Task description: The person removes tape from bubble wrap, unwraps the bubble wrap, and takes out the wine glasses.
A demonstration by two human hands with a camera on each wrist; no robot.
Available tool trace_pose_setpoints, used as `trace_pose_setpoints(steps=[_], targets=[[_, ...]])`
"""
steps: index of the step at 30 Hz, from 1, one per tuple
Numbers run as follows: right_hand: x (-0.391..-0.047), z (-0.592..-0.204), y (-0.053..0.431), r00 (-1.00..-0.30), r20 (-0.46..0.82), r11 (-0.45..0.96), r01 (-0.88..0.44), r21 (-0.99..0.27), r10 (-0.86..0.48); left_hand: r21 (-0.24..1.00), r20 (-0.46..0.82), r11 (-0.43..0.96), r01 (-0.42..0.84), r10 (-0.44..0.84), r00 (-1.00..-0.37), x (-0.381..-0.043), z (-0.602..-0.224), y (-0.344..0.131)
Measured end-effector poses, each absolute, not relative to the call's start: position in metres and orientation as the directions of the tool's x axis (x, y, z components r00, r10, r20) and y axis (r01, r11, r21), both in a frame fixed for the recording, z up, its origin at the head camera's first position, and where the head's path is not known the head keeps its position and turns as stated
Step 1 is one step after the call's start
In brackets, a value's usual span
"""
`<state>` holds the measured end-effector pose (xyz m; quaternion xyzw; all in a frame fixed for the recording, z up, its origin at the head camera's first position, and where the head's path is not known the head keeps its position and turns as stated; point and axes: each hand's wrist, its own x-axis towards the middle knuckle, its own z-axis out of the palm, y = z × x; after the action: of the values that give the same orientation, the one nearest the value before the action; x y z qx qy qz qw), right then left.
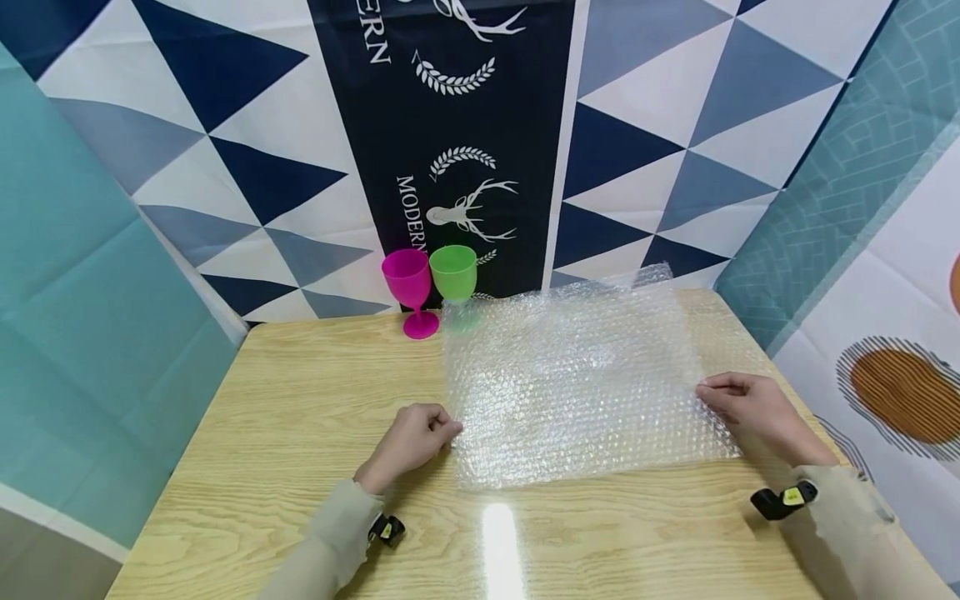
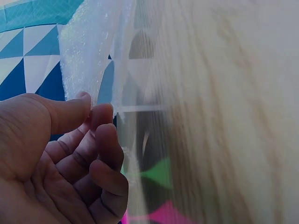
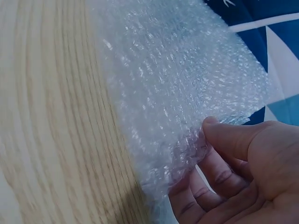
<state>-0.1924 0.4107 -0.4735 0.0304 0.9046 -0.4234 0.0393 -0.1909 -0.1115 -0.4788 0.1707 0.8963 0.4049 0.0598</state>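
A clear sheet of bubble wrap (image 1: 577,383) spreads over the right half of the wooden table, its far edge reaching the back wall. My left hand (image 1: 411,442) pinches its left edge between thumb and forefinger, the other fingers loosely curled, as the left wrist view shows. On the opposite side my right hand (image 1: 757,412) pinches the right edge; in the right wrist view the thumb lies on top of the bubble wrap (image 3: 159,88) with fingers beneath. Behind the sheet's far left corner stand a magenta goblet (image 1: 407,279) and a green goblet (image 1: 453,271), whose foot shows through the plastic.
The wooden table (image 1: 300,433) ends at a patterned cloth backdrop (image 1: 465,150) close behind the goblets. Teal cloth (image 1: 90,292) hangs at the left, and cloth with brown round motifs (image 1: 903,396) at the right. Each wrist wears a small black camera.
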Motion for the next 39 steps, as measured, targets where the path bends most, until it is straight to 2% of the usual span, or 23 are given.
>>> trace_pose_setpoints(steps=[8, 14, 27, 33, 39], targets=[[-0.2, -0.471, 0.426, -0.993, -0.116, 0.651, 0.112, -0.751, 0.036, 0.744, 0.025, 0.613, 0.265, 0.371, -0.928, -0.198, -0.477, -0.095], [-0.206, -0.467, 0.439, -0.995, -0.085, 0.653, 0.096, -0.751, 0.048, 0.73, 0.039, 0.617, 0.296, 0.394, -0.918, -0.205, -0.475, -0.082], [-0.219, -0.463, 0.461, -0.99, -0.112, 0.606, 0.141, -0.783, 0.086, 0.708, 0.036, 0.63, 0.32, 0.421, -0.907, -0.216, -0.47, -0.055], [-0.224, -0.466, 0.474, -0.989, -0.105, 0.595, 0.146, -0.79, 0.103, 0.722, 0.034, 0.619, 0.308, 0.413, -0.91, -0.223, -0.471, -0.042], [-0.226, -0.467, 0.485, -0.987, -0.097, 0.593, 0.153, -0.79, 0.126, 0.686, 0.056, 0.649, 0.33, 0.405, -0.913, -0.233, -0.472, -0.027]])
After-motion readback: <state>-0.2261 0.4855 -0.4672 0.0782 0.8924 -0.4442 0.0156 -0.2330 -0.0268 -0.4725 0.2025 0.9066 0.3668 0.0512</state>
